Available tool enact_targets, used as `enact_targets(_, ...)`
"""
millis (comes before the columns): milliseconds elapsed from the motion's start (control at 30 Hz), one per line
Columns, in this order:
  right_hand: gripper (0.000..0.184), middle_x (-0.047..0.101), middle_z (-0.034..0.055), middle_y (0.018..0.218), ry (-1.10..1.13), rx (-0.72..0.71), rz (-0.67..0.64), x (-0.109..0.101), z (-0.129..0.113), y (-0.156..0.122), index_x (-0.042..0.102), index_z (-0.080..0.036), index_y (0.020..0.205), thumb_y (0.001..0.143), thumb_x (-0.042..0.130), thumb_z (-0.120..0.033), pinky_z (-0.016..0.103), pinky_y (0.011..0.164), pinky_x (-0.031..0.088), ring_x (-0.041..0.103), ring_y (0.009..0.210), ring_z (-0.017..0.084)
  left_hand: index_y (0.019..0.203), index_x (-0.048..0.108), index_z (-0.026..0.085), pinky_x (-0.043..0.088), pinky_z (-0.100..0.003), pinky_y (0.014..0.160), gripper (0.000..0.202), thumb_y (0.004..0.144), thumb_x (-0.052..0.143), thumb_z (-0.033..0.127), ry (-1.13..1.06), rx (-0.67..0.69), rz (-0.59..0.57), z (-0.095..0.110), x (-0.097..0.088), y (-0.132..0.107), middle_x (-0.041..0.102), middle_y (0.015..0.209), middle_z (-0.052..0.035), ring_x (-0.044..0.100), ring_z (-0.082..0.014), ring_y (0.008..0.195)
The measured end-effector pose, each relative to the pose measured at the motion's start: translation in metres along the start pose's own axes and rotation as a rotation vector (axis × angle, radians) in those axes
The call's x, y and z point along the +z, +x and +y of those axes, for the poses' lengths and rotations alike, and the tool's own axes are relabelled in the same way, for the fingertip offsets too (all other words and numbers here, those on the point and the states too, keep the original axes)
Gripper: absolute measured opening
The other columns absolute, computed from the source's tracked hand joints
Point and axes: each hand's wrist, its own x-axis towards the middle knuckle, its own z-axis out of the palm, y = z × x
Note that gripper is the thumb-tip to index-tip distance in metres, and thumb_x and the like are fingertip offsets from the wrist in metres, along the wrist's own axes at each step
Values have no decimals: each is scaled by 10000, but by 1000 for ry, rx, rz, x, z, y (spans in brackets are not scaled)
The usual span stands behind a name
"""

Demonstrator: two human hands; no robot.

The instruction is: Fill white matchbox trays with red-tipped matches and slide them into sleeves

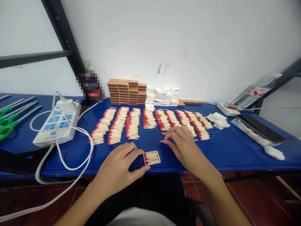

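A small white matchbox tray (159, 161) lies near the table's front edge, filled with matches whose red heads point left. My left hand (121, 161) holds it, with the index finger at its upper left corner and the thumb along its near side. To the right, my right hand (182, 141) is closed in a pinch on matches over the blue table; one red head (161, 141) sticks out left of the fingertips. How many matches are in the pinch is hidden. Behind both hands, loose matches (118, 124) lie in several slanting rows.
Brown matchbox sleeves (127, 92) and white trays (164, 97) stand stacked against the wall. More white trays (218, 120) lie at right, near a black phone (261, 127). At left are a power strip (57, 125), a looping white cable (62, 158) and green-handled scissors (7, 130).
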Motion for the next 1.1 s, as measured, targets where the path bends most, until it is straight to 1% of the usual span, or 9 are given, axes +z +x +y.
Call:
enact_targets(100, 103, 688, 96, 1143, 19, -55, -33, -6, -29, -1, 636, -207, 1033, 1119, 591, -240, 451, 1004, 465, 584, 1099, 274, 1157, 727, 196, 577, -381, 829, 251, 971, 828, 331, -9, -1, -9, 0, 0, 0, 715, 1035, -50, 709, -232, 905)
enact_targets(200, 98, 693, 98, 1136, -25, -109, -45, -5, -51, -1, 638, -191, 1014, 1106, 611, -211, 444, 964, 459, 573, 1074, 274, 1148, 727, 185, 575, -390, 816, 252, 968, 830, 328, -12, -3, -12, 0, -1, -1, 711, 1033, -55, 702, -240, 905)
enact_targets(300, 119, 689, 106, 1127, -72, -141, -61, -2, -61, -2, 635, -180, 989, 1103, 608, -200, 435, 913, 456, 570, 1049, 274, 1137, 725, 189, 575, -388, 814, 247, 962, 837, 323, -11, -9, -19, 1, -1, 0, 716, 1041, -60, 704, -249, 918)
enact_targets(400, 118, 688, 103, 1131, -68, -143, -100, -3, -64, -4, 638, -188, 994, 1106, 601, -200, 432, 892, 454, 572, 1041, 276, 1146, 729, 199, 576, -378, 818, 248, 960, 840, 318, -15, -9, -27, 1, -1, 0, 721, 1046, -61, 714, -249, 928)
enact_targets(533, 89, 690, 97, 1165, -13, -105, -110, -10, -50, -5, 646, -202, 1061, 1116, 577, -194, 446, 953, 461, 576, 1097, 280, 1145, 737, 201, 580, -382, 820, 250, 959, 841, 331, -14, -17, -29, 1, -1, 0, 717, 1038, -57, 716, -247, 924)
enact_targets(667, 76, 700, 107, 1139, -91, 7, -4, -12, -11, -3, 657, -207, 1150, 1107, 601, -235, 484, 976, 467, 577, 1096, 306, 1157, 735, 199, 581, -382, 816, 265, 955, 846, 329, -2, -13, -18, 1, -1, -1, 719, 1032, -52, 715, -242, 909)
enact_targets(800, 74, 696, 114, 1106, -153, 99, 9, -5, 23, -5, 673, -216, 1085, 1090, 611, -258, 493, 933, 474, 572, 1039, 315, 1155, 730, 200, 580, -380, 822, 261, 951, 848, 313, -2, -8, -10, 0, -1, -1, 721, 1030, -51, 718, -242, 904)
enact_targets(900, 123, 693, 113, 1095, -153, 116, -15, 1, 30, -6, 679, -225, 1032, 1097, 577, -249, 477, 918, 468, 571, 1032, 311, 1160, 721, 202, 579, -379, 830, 261, 960, 839, 321, -6, -5, -5, 0, -1, -1, 722, 1038, -53, 719, -241, 914)
enact_targets(1100, 185, 693, 113, 1069, -133, 115, -37, 3, 31, -6, 645, -215, 980, 1117, 533, -269, 473, 926, 468, 556, 1022, 297, 1163, 717, 203, 575, -376, 827, 246, 979, 819, 331, -15, -2, -7, 0, -1, -1, 720, 1036, -52, 715, -235, 907)
